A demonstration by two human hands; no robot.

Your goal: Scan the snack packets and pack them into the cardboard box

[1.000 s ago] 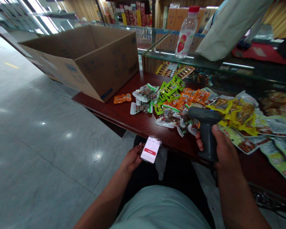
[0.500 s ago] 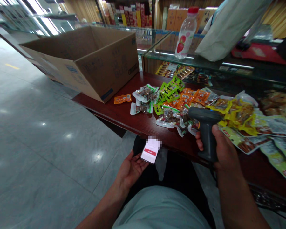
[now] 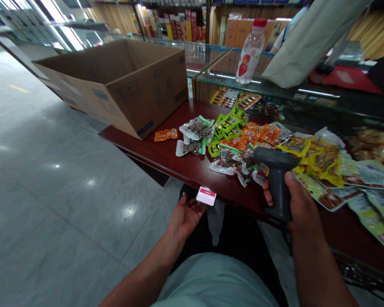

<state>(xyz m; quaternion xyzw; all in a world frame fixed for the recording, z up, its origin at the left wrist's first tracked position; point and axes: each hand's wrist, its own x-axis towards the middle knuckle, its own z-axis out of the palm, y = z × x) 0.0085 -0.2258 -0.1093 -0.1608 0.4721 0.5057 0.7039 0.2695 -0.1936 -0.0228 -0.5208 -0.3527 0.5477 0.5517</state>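
Note:
A smartphone (image 3: 206, 196) with a lit white and red screen lies on the fingers of my left hand (image 3: 187, 219). That hand is palm up in front of the table edge, its fingertips hidden under the phone. My right hand (image 3: 296, 200) is wrapped around the grip of a dark barcode scanner (image 3: 277, 164), whose head points left over the packets. Around the scanner are clear snack packets (image 3: 227, 160), orange packets (image 3: 251, 135), green packets (image 3: 230, 121) and yellow packets (image 3: 323, 155). One orange packet (image 3: 165, 134) lies apart at the left.
A large open cardboard box (image 3: 150, 96) stands on the left end of the dark red table (image 3: 166, 160). Behind it is a glass display counter (image 3: 294, 100) bearing a strawberry-label bottle (image 3: 250, 53) and a pale bag (image 3: 294, 51). Tiled floor (image 3: 67, 204) lies at left.
My left hand has shifted slightly right and up, and the smartphone has tilted so its screen looks shorter. My right hand still holds the barcode scanner in about the same place.

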